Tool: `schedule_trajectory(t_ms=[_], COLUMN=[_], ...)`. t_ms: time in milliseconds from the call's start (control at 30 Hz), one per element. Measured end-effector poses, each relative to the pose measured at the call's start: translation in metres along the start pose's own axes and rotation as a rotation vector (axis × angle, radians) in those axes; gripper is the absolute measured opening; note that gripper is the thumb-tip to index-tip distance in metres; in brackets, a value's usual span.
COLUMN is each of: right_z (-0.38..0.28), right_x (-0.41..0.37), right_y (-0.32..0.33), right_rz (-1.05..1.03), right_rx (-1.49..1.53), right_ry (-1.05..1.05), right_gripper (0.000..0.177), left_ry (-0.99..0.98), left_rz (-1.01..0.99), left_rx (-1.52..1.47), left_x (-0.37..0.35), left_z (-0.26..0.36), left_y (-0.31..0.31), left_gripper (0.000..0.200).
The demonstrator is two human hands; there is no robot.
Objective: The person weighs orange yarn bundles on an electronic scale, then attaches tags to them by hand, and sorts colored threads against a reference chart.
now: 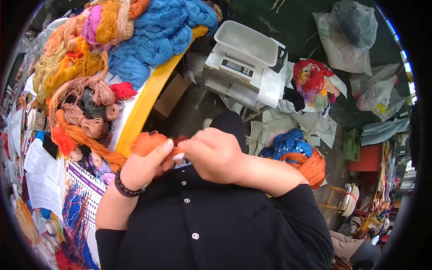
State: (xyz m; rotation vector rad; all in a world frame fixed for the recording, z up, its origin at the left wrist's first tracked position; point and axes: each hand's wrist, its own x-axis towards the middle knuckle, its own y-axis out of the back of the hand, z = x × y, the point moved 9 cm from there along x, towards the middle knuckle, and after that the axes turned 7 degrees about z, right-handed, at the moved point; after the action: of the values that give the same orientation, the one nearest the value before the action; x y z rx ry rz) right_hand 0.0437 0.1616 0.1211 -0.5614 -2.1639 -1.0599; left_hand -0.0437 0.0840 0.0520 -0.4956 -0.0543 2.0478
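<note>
My left hand (146, 164), with a dark braided band at the wrist, grips a bunch of orange yarn (146, 141) in front of my chest. My right hand (213, 153) is closed right next to it, its fingers pinching the same orange yarn where the two hands meet. Both sleeves of my black buttoned shirt (211, 220) are pushed up. The part of the yarn between my hands is hidden.
A yellow-edged table (144, 103) at left carries heaps of blue yarn (153, 36), tan yarn (87, 105) and ochre skeins. A white scale (245, 56) stands beyond. Blue and orange yarn (299, 155) lies on the floor, with plastic bags (351, 31) farther right. Papers (42, 173) lie at the left.
</note>
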Motion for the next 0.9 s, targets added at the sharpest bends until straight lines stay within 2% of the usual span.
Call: schedule_trajectory(t_ms=[33,67,100,133,200,267,367,400,467,533,600,633,667,700,733,800,833,900], right_z=[-0.016,-0.027,-0.032,-0.036,-0.034,-0.017,0.015,0.029,0.04,0.043,0.029,0.03,0.026,0.02,0.021,0.01,0.01,0.003], right_x=[0.0,-0.004,-0.005,-0.006,-0.009,-0.005,0.003,-0.005,-0.012,-0.015,-0.001,-0.002,-0.003,-0.003,-0.003,-0.004,-0.005,-0.006], right_y=[0.003,0.008,0.01,0.013,0.01,0.01,0.003,-0.004,-0.015,-0.014,-0.003,-0.004,-0.001,0.001,0.0,0.004,0.003,0.005], right_rz=[0.02,0.132,0.155,0.179,0.16,0.177,0.132,0.141,0.136,0.173,0.103,0.1,0.123,0.145,0.141,0.183,0.179,0.185], right_rx=[-0.163,-0.225,-0.271,-0.318,-0.377,-0.257,0.107,0.277,0.551,0.579,0.308,0.309,0.221,0.133,0.135,0.036,0.039,0.009], right_ry=[0.182,0.356,0.419,0.481,0.487,0.3,-0.224,-0.405,-0.626,-0.645,-0.374,-0.375,-0.282,-0.188,-0.188,-0.071,-0.072,0.001], right_gripper=[0.026,0.03,0.03,0.03,0.037,0.036,0.035,0.027,0.021,0.015,0.012,0.012,0.012,0.013,0.013,0.018,0.018,0.02], left_ry=[0.251,0.282,0.282,0.197,0.088,-0.347,-0.527,-0.707,-0.847,-0.805,-0.747,-0.557,-0.365,-0.293,-0.293,0.226,0.346,0.393], left_rz=[-0.011,0.015,0.015,-0.002,0.022,0.184,0.234,0.274,0.296,0.326,0.287,0.272,0.254,0.206,0.209,0.016,-0.088,-0.231], left_rx=[-0.253,-0.37,-0.368,-0.341,-0.351,0.076,0.297,0.522,0.761,0.772,0.596,0.361,0.126,0.018,0.015,-0.395,-0.462,-0.614], left_x=[-0.005,-0.006,-0.007,-0.005,-0.004,-0.007,-0.021,-0.025,-0.03,-0.029,-0.023,-0.013,-0.006,0.0,0.001,0.004,0.001,0.001], left_z=[-0.017,-0.023,-0.025,-0.019,-0.019,0.009,0.037,0.044,0.052,0.049,0.042,0.026,0.006,0.0,0.0,-0.041,-0.043,-0.052], left_y=[-0.003,-0.003,-0.004,-0.004,0.002,0.008,-0.004,-0.006,-0.015,-0.012,-0.006,0.005,0.012,0.01,0.011,-0.006,-0.018,-0.021], left_gripper=[0.023,0.018,0.018,0.016,0.01,0.009,0.009,0.008,0.008,0.007,0.008,0.011,0.014,0.021,0.021,0.021,0.022,0.025])
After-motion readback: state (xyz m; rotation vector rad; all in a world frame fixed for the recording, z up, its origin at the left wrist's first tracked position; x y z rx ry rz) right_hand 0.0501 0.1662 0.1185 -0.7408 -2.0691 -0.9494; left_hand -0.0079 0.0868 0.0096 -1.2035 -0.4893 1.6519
